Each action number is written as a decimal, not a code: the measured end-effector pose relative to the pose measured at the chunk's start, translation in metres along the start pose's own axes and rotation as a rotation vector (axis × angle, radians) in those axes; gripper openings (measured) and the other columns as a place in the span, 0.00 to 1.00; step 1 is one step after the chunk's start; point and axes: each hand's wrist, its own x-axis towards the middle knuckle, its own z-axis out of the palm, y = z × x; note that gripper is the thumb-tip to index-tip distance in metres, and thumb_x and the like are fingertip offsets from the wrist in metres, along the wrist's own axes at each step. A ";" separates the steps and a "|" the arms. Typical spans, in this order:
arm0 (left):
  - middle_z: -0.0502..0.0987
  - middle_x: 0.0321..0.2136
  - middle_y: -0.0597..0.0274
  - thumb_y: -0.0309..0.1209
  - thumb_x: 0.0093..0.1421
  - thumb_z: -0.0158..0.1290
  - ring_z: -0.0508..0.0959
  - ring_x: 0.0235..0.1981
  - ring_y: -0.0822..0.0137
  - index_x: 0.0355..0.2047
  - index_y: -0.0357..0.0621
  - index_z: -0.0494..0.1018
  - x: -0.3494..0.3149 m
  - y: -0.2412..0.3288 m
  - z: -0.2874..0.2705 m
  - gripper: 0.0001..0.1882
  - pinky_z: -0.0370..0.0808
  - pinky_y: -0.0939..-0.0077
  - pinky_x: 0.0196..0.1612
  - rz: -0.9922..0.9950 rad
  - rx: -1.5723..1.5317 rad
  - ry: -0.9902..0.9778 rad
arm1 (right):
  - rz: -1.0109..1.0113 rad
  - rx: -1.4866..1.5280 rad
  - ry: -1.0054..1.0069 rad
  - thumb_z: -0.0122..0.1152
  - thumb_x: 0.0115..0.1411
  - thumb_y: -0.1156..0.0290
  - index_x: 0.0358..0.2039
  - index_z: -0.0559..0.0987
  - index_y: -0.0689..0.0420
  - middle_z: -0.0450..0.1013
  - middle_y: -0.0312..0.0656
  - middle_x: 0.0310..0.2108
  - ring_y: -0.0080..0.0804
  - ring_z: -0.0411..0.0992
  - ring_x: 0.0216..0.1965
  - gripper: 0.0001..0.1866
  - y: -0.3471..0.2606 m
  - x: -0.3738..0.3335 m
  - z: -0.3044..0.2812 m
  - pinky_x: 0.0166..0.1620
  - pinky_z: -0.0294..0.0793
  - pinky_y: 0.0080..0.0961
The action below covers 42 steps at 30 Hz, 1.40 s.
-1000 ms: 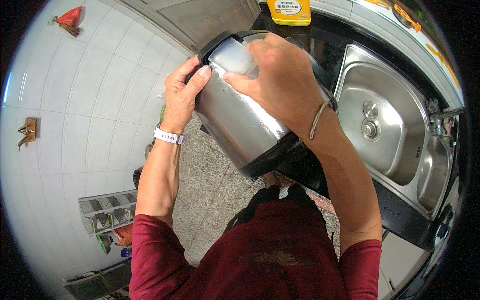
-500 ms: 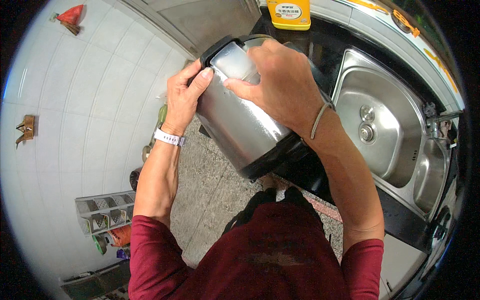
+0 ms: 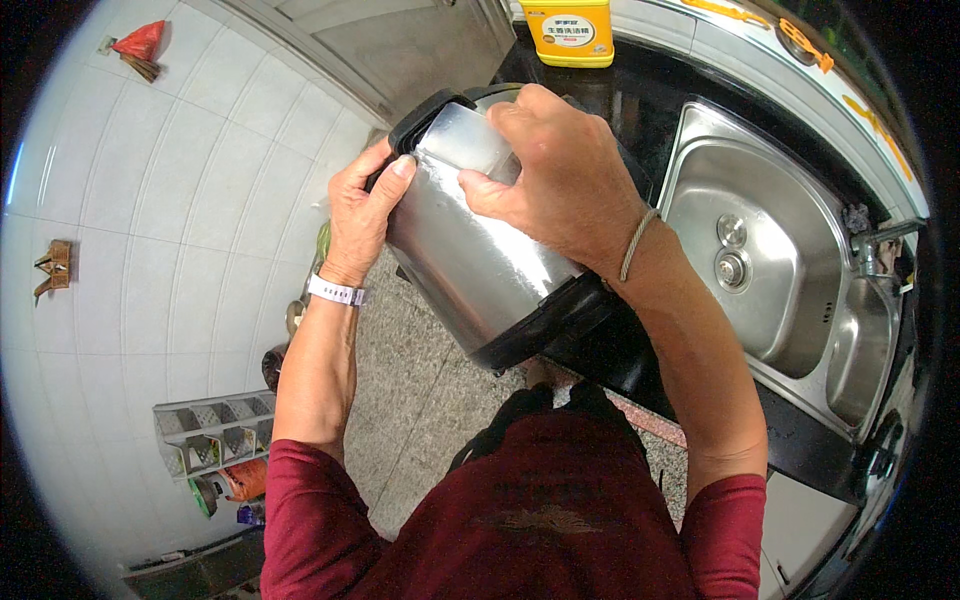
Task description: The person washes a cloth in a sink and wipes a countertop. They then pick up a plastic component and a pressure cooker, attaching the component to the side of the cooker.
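A large steel drum-shaped appliance (image 3: 475, 250) with a black rim and black base is tilted in front of me, its top leaning away to the left. My left hand (image 3: 362, 215) grips its black rim from the left, thumb on the steel side and fingers behind. At the upper side, my right hand (image 3: 570, 170) is closed around a smooth, pale translucent piece (image 3: 458, 138) lying against the steel; I cannot make out its kind. The right fingertips are partly hidden behind it. The inside of the appliance is hidden from view.
To the right, a steel sink (image 3: 800, 215) with a tap (image 3: 885, 240) is set in the black counter (image 3: 600, 85). A yellow jug (image 3: 568, 35) stands at the back. Wall racks (image 3: 220, 435) hang at the lower left, and a closed door (image 3: 390, 50) is beyond the appliance.
The appliance and both hands have shifted slightly down in the picture. My right thumb sits a little farther right on the pale piece; both hands keep their hold.
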 end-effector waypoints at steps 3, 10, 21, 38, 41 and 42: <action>0.80 0.43 0.67 0.36 0.64 0.60 0.75 0.44 0.76 0.52 0.37 0.78 -0.001 -0.002 0.000 0.20 0.71 0.78 0.51 -0.001 0.004 0.012 | 0.006 -0.009 -0.001 0.71 0.51 0.61 0.41 0.79 0.65 0.72 0.50 0.34 0.47 0.77 0.34 0.23 -0.001 0.000 0.001 0.38 0.78 0.36; 0.80 0.44 0.66 0.36 0.64 0.60 0.75 0.44 0.75 0.53 0.37 0.77 0.000 -0.004 -0.002 0.20 0.72 0.78 0.51 0.036 0.043 0.015 | 0.002 0.005 0.029 0.69 0.51 0.63 0.41 0.79 0.65 0.71 0.49 0.34 0.46 0.75 0.35 0.21 -0.001 -0.003 0.003 0.40 0.77 0.36; 0.76 0.37 0.74 0.39 0.65 0.57 0.69 0.38 0.79 0.51 0.38 0.78 -0.001 0.001 0.004 0.20 0.65 0.82 0.43 0.034 0.052 0.034 | 0.002 0.039 0.003 0.68 0.52 0.63 0.40 0.78 0.68 0.71 0.50 0.34 0.46 0.74 0.36 0.22 0.001 -0.005 0.001 0.41 0.76 0.36; 0.80 0.44 0.65 0.35 0.65 0.60 0.75 0.45 0.75 0.53 0.36 0.77 -0.001 0.005 0.000 0.20 0.72 0.77 0.52 0.008 0.045 0.020 | -0.008 0.069 0.035 0.69 0.52 0.64 0.45 0.77 0.66 0.70 0.50 0.35 0.46 0.74 0.38 0.24 -0.001 -0.004 0.002 0.42 0.75 0.37; 0.80 0.44 0.65 0.35 0.65 0.59 0.75 0.45 0.75 0.53 0.36 0.77 -0.002 0.005 -0.001 0.20 0.72 0.77 0.52 -0.004 0.030 0.014 | -0.033 0.062 0.023 0.69 0.52 0.65 0.44 0.77 0.66 0.70 0.50 0.35 0.46 0.74 0.38 0.22 -0.001 0.000 0.002 0.41 0.75 0.37; 0.80 0.44 0.65 0.35 0.65 0.59 0.75 0.45 0.75 0.53 0.36 0.77 -0.002 0.004 -0.001 0.20 0.72 0.77 0.52 -0.004 0.030 0.012 | -0.037 0.064 0.023 0.69 0.52 0.65 0.43 0.77 0.66 0.70 0.50 0.35 0.47 0.74 0.37 0.22 -0.001 0.000 0.002 0.41 0.75 0.37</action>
